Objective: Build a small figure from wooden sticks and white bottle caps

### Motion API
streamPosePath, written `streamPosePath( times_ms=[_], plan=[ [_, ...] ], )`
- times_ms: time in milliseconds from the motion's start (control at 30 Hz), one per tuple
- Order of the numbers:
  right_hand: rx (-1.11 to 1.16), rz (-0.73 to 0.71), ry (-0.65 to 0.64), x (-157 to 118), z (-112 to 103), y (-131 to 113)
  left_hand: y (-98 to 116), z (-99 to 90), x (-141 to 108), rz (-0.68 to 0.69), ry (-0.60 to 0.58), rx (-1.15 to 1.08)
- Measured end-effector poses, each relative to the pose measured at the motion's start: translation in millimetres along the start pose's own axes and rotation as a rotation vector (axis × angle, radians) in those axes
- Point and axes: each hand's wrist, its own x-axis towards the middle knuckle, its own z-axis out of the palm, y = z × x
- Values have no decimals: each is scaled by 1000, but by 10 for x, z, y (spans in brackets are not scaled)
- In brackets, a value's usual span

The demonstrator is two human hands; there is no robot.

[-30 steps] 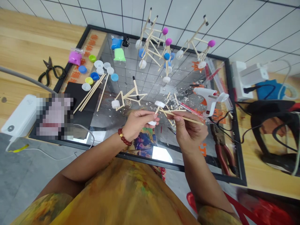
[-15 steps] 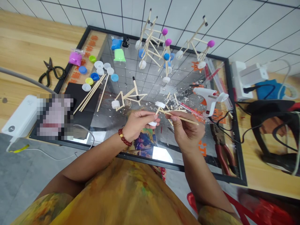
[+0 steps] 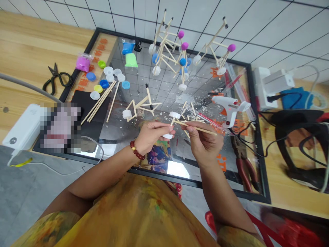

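Observation:
My left hand (image 3: 150, 137) pinches a short stick between two white bottle caps. One cap (image 3: 174, 115) stands above the fingertips, the other cap (image 3: 168, 136) below them. In my right hand (image 3: 205, 144) a long thin wooden stick (image 3: 207, 131) is held between thumb and fingers, its left end at the short stick, just under the upper cap. Whether the two sticks are joined there I cannot tell. Beyond my left hand lies a small stick frame (image 3: 140, 104) with a white cap and black tips. Short cut sticks (image 3: 192, 109) lie behind my right hand.
A white glue gun (image 3: 230, 108) and red-handled pliers (image 3: 244, 164) lie at right. Stick models (image 3: 167, 44) with caps and pink balls stand at the back. Left are loose caps (image 3: 104, 84), long sticks (image 3: 101, 103), black cutters (image 3: 55, 77) and a white power bank (image 3: 23, 125).
Almost nothing differs. My right hand and its wooden stick have shifted very slightly left; both hands keep their hold.

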Motion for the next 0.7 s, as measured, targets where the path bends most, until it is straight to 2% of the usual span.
streamPosePath(
  times_ms=[700],
  plan=[
    [42,20,-20,27,19,-21,-13,2,11,-2,16,21]
  ],
)
